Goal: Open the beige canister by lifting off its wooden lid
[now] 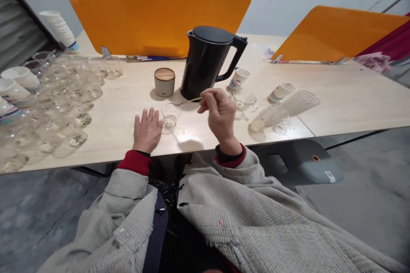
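Clear plastic cup (170, 120), small, on the table (346, 89) in front of you: shallow contents with dark flecks. Many more clear cups (77, 94) crowd your left, several with dark bits at the bottom; overlap defeats a count. One black kettle (205, 62), one wood-lidded canister (164, 83), contents of both hidden. Two paper cups (240, 78) right of the kettle. Your left hand (148, 131) lies flat, palm down, fingers spread, just beside the small cup. Your right hand (220, 113), raised, wrist bent, pinches a slim gold-toned utensil (191, 100), far end at the cup's rim.
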Available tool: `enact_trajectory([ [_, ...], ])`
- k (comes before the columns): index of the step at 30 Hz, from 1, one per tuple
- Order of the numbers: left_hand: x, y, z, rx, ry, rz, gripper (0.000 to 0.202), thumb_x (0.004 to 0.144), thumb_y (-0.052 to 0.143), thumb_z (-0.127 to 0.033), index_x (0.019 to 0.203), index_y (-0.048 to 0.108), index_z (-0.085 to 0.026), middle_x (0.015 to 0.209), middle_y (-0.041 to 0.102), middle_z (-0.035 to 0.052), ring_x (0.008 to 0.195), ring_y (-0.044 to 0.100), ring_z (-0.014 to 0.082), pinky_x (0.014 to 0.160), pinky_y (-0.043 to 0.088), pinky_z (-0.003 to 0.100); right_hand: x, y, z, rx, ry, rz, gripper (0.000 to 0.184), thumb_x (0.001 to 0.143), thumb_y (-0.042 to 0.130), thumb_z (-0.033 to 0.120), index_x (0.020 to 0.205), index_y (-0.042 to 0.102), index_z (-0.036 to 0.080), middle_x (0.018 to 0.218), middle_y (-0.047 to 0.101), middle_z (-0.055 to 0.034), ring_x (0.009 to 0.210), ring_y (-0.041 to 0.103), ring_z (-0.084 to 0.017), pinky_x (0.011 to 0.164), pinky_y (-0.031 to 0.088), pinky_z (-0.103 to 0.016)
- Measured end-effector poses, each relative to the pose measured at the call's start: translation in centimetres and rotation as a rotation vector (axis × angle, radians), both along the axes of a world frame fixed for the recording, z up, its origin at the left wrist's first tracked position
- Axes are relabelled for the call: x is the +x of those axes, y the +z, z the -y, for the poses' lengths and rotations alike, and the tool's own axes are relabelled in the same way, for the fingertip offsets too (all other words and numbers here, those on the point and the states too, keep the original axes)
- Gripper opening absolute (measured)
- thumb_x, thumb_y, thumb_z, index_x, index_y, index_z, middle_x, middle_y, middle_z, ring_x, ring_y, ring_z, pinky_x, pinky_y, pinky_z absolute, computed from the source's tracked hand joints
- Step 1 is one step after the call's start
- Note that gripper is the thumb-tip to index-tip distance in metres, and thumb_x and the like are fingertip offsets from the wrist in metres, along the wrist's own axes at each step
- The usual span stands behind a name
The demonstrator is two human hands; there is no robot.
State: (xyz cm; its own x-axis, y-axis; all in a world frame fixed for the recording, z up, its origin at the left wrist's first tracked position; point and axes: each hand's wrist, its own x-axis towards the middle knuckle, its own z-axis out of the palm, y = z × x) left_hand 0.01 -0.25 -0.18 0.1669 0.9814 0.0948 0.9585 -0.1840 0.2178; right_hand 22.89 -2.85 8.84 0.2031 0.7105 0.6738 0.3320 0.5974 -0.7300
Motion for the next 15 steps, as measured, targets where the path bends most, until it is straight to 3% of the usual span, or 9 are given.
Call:
enact_trajectory([
  [6, 0.0, 0.0, 0.0, 0.003, -0.015, -0.007, 0.063, 0.116, 0.031, -0.038, 0.173, 0.046, -0.015, 0.186, 0.036, 0.0121, 0.176, 0.026, 0.037, 0.143, 0.016, 0.065, -2.0, -2.1, -3.5, -0.169, 0.261, 0.257, 0.038, 0.114, 0.056, 0.049, 0.087, 0.058, 0.023, 0.071, 0.061, 0.0061, 0.052, 0.059, -0.008, 0.056, 0.047, -0.022],
  [15, 0.1, 1.0, 0.3, -0.062, -0.025, -0.074, 0.065, 0.117, 0.025, -0.041, 0.176, 0.04, -0.016, 0.188, 0.031, 0.0117, 0.176, 0.023, 0.0365, 0.143, 0.017, 0.063, -2.3, -3.1, -3.6, -0.173, 0.245, 0.24, 0.04, 0.114, 0.054, 0.054, 0.089, 0.06, 0.023, 0.075, 0.062, 0.0037, 0.058, 0.062, -0.01, 0.06, 0.049, -0.024],
])
